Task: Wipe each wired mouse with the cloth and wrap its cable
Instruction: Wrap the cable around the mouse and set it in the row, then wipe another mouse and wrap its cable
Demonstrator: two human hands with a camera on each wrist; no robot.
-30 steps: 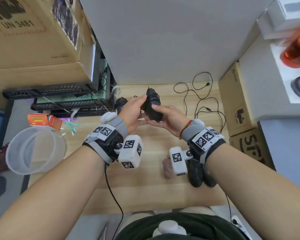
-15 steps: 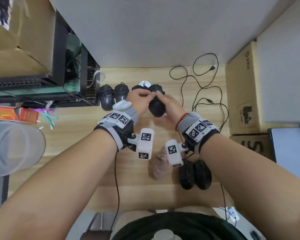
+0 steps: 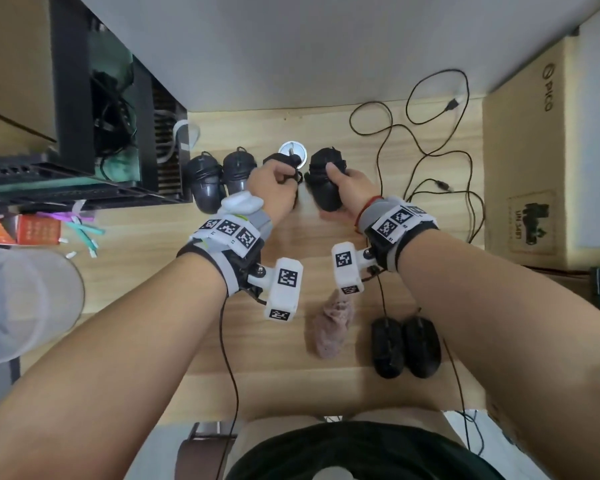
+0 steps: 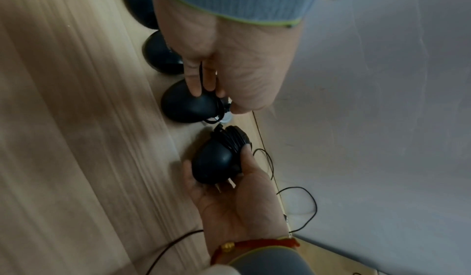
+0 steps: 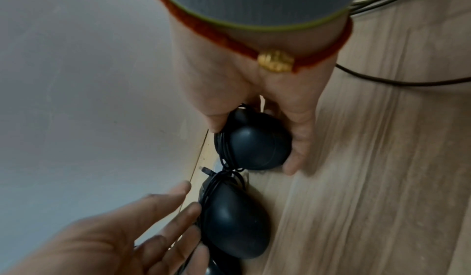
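My right hand point(image 3: 340, 190) grips a black mouse point(image 3: 323, 188) with its cable wound round it, low at the table's back edge; the grip shows in the right wrist view point(image 5: 257, 148) and the left wrist view point(image 4: 211, 162). My left hand point(image 3: 276, 180) rests with straight fingers point(image 5: 178, 209) on the neighbouring wrapped mouse point(image 4: 186, 104), the third in a row with two others point(image 3: 205, 183) point(image 3: 238, 168). Two unwrapped mice point(image 3: 388, 344) point(image 3: 421, 344) and the pinkish cloth point(image 3: 329, 327) lie near the front edge.
Loose black cables point(image 3: 430, 161) trail over the right of the wooden table point(image 3: 153, 271) beside a cardboard box point(image 3: 523, 168). A black rack point(image 3: 118, 133) stands at the back left, a clear plastic tub point(image 3: 21, 303) at the left. A grey wall point(image 3: 291, 46) closes the back.
Both hands held the wrapped mouse up before. My left hand has let go and moved onto the neighbouring mouse; my right hand has brought the wrapped mouse down beside the row.
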